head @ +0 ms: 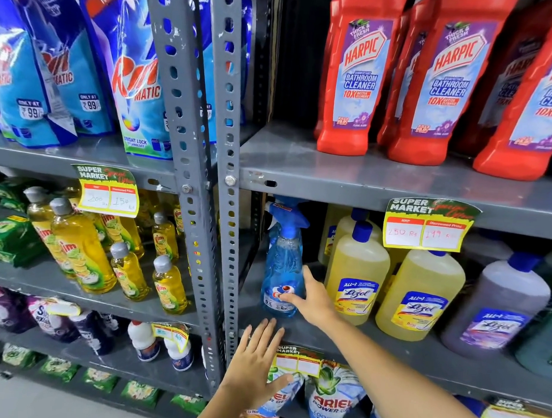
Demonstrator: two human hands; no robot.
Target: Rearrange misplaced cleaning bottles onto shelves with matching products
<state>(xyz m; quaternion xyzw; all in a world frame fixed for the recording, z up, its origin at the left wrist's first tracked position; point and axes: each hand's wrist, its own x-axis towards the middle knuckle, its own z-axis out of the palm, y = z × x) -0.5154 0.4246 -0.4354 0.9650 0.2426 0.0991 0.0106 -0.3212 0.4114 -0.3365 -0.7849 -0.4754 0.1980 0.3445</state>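
Observation:
A blue spray bottle (283, 265) with a trigger head stands upright at the left end of the middle right shelf (420, 354), next to yellow Lizol bottles (357, 274). My right hand (315, 301) reaches in from the lower right, fingers spread, touching the lower right side of the spray bottle without closing around it. Just below the shelf edge, my left hand (258, 361) hovers open, holding nothing, in front of the Ariel pouches (330, 398).
Red Harpic bottles (354, 80) fill the shelf above. A grey slotted upright (207, 175) divides the racks. The left rack holds blue Rin pouches (129, 72), yellow Vim bottles (82, 249) and white bottles (143, 340). A purple Lizol bottle (496, 307) stands further right.

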